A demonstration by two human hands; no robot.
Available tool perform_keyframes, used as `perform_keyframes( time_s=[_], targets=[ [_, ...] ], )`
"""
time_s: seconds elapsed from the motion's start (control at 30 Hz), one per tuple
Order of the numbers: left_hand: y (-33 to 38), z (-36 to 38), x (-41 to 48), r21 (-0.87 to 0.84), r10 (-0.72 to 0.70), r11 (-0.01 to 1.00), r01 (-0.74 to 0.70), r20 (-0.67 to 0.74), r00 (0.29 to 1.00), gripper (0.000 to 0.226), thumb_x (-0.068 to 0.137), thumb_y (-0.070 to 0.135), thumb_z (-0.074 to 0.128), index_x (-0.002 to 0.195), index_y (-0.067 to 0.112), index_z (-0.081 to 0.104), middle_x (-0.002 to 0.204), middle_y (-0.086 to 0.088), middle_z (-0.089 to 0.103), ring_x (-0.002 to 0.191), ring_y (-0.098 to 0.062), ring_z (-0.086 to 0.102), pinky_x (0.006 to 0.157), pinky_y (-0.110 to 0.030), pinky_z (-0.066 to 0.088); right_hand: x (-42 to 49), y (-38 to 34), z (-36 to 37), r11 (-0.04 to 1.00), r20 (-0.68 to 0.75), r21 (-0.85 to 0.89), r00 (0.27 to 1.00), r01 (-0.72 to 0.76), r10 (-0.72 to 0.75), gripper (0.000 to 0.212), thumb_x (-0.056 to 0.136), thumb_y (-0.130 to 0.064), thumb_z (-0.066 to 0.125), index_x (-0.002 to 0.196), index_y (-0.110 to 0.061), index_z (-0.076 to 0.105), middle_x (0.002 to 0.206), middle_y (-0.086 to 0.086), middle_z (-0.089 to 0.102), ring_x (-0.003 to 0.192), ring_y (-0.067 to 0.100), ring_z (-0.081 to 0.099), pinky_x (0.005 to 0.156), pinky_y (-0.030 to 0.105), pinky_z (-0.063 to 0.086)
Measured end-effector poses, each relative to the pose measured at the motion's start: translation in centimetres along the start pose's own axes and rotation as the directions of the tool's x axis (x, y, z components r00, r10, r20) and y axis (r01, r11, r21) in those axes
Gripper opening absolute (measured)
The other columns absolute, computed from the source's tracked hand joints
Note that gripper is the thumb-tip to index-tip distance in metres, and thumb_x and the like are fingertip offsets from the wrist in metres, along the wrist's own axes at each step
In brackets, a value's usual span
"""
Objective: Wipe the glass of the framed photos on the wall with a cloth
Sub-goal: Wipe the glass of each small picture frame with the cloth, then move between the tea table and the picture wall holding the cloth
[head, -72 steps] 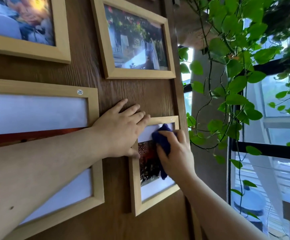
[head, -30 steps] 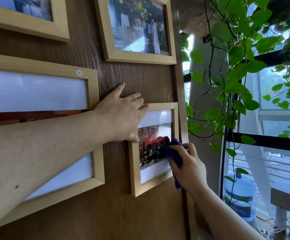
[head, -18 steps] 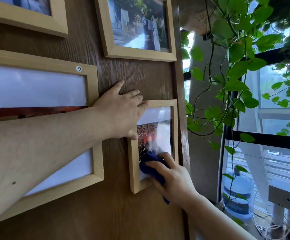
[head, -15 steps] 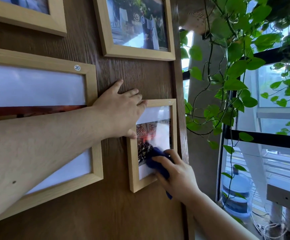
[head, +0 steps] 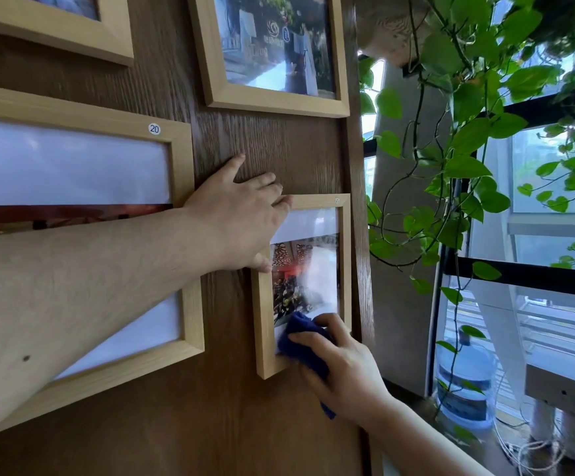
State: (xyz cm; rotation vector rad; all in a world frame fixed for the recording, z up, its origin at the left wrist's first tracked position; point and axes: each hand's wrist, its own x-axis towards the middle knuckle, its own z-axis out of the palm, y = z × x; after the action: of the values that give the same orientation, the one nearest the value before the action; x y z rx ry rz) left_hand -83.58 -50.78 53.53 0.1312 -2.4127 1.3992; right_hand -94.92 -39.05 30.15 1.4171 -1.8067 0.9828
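On the wood wall (head: 279, 156), right hand (head: 344, 369) presses a blue cloth (head: 305, 341) in its grip against the small frame (head: 262, 321), lower glass corner. Left hand (head: 241, 218) flat, fingers spread, holding nothing, bracing the frame's top-left corner.

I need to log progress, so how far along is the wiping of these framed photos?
Done: nothing is visibly finished; glass cleanliness can't be judged. In hand: the right hand presses a blue cloth on the small frame's lower glass while the left hand steadies its top corner. Left: possibly the large frame and upper frame.
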Motion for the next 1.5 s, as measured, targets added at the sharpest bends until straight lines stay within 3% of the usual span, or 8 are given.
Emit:
perform_keyframes(
  time_s=[0.43,0.6,0.8,1.1,1.27,1.5],
  targets=[
    [1.0,0.2,-0.8,0.015,0.016,1.000,-0.016,-0.028,0.999,0.092,0.082,0.064,0.045,0.147,0.013,0.006,0.158,-0.016,0.003,0.144,-0.031,0.000,0.114,-0.060,0.004,2.3,-0.6,-4.2,0.988,0.015,-0.153,1.000,0.005,-0.003,0.034,0.084,-0.033,0.064,0.117,-0.025,0.059,0.111,0.002,0.053,0.072,0.017,0.057,0.051,0.034,0.051],
    [2.0,-0.1,-3.3,-0.052,0.073,0.995,-0.079,-0.115,0.991,0.087,0.085,0.064,0.038,0.147,0.011,0.008,0.158,-0.017,0.006,0.144,-0.032,0.001,0.113,-0.058,0.003,2.8,-2.5,-7.0,0.950,0.087,-0.313,0.996,-0.005,0.034,0.033,0.085,-0.030,0.063,0.116,-0.022,0.061,0.111,0.007,0.055,0.071,0.026,0.060,0.050,0.038,0.052],
    [2.0,-1.0,-6.4,-0.160,0.130,0.972,-0.171,-0.239,0.962,0.085,0.086,0.064,0.034,0.147,0.011,0.010,0.157,-0.017,0.010,0.144,-0.032,0.008,0.115,-0.056,0.009,2.2,-6.8,-9.6,0.891,0.076,-0.452,0.994,-0.038,0.081,0.034,0.082,-0.030,0.064,0.115,-0.023,0.057,0.110,0.007,0.054,0.076,0.026,0.060,0.050,0.032,0.049],
    [4.0,-2.7,-10.6,-0.184,0.214,0.930,-0.317,-0.430,0.877,0.086,0.085,0.065,0.031,0.146,0.008,0.012,0.156,-0.017,0.020,0.143,-0.030,0.017,0.113,-0.053,0.017,-2.4,-14.3,-14.3,0.762,0.034,-0.628,0.972,-0.160,0.232,0.031,0.086,-0.035,0.055,0.113,-0.020,0.062,0.106,0.009,0.057,0.067,0.031,0.060,0.044,0.033,0.047],
    [7.2,-6.1,-11.5,-0.199,0.258,0.890,-0.410,-0.521,0.813,0.088,0.085,0.068,0.027,0.147,0.008,0.009,0.156,-0.016,0.020,0.143,-0.030,0.018,0.114,-0.051,0.019,-6.7,-17.8,-18.7,0.687,-0.002,-0.693,0.955,-0.216,0.298,0.029,0.086,-0.027,0.062,0.113,-0.017,0.064,0.106,0.011,0.058,0.069,0.031,0.060,0.045,0.037,0.049],
    [13.6,-12.7,-12.4,-0.237,0.284,0.788,-0.568,-0.678,0.678,0.087,0.083,0.068,0.030,0.145,0.008,0.019,0.150,-0.014,0.033,0.137,-0.030,0.031,0.111,-0.050,0.027,-15.9,-22.4,-26.0,0.536,-0.097,-0.779,0.907,-0.325,0.409,0.029,0.087,-0.028,0.061,0.113,-0.016,0.065,0.105,0.011,0.059,0.069,0.031,0.061,0.045,0.038,0.050]
  ],
)
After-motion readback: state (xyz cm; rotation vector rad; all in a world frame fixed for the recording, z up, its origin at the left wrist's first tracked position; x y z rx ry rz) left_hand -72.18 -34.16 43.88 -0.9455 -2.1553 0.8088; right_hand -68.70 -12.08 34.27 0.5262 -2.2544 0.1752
